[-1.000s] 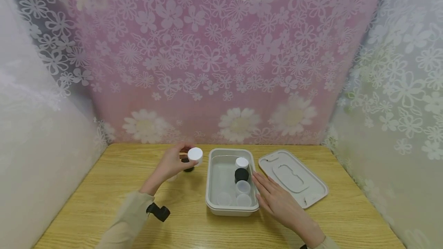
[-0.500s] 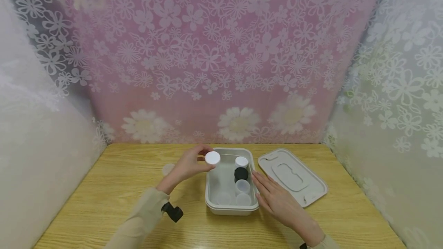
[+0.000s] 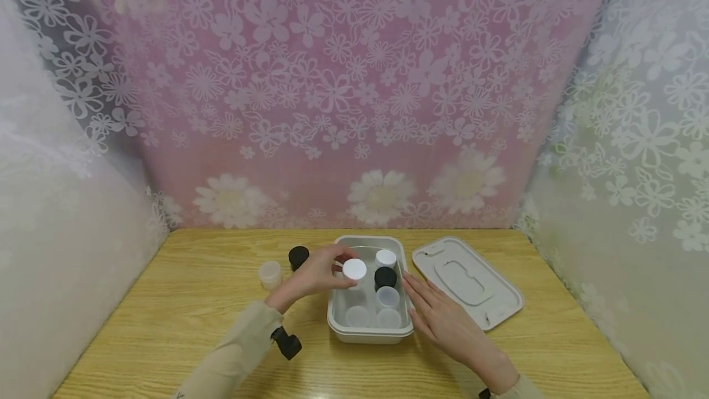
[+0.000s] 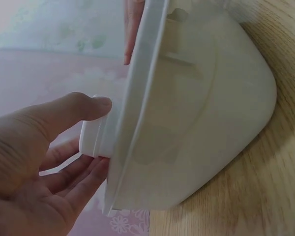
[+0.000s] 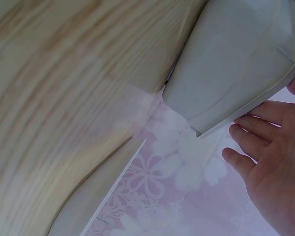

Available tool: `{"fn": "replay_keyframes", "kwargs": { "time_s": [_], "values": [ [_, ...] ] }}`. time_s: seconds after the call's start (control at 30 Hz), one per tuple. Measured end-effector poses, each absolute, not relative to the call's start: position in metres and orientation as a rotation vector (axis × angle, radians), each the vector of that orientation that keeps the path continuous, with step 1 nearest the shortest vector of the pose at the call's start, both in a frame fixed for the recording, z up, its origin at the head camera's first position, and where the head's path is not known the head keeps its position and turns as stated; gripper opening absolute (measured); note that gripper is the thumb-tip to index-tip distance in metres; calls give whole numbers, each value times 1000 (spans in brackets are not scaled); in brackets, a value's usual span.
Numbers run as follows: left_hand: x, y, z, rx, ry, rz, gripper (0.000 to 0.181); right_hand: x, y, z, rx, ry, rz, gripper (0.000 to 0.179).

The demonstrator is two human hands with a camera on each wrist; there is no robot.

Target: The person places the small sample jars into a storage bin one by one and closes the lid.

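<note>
My left hand holds a small white-lidded jar between thumb and fingers, over the left half of a pale plastic box. The left wrist view shows the white jar gripped right at the box rim. Along the box's right side stand a white-lidded jar, a black-lidded jar and two translucent jars. Another translucent jar sits in the front left corner. My right hand rests with straight fingers against the box's right rim, also seen in the right wrist view.
Left of the box, a black-lidded jar and a translucent jar stand on the wooden table. The box's lid lies at the right. A flowered curtain hangs behind the table.
My left hand has carried the white-lidded jar rightward from beside the box to over its left half. The black-lidded and translucent jars on the left have come into view. My right hand stays put.
</note>
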State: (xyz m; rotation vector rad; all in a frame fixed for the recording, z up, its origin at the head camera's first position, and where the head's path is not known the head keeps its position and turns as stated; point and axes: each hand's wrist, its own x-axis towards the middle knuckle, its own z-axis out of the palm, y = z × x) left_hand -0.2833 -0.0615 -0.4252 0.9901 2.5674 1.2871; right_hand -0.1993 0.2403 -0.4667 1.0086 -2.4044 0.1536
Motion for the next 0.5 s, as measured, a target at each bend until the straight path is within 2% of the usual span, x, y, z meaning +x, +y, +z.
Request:
{"fn": "replay_keyframes", "kwargs": {
  "time_s": [0.5],
  "values": [
    [-289, -50, -422, 1187, 2444, 982, 39, -199, 240, -467, 1009, -2402, 163, 52]
  ]
}}
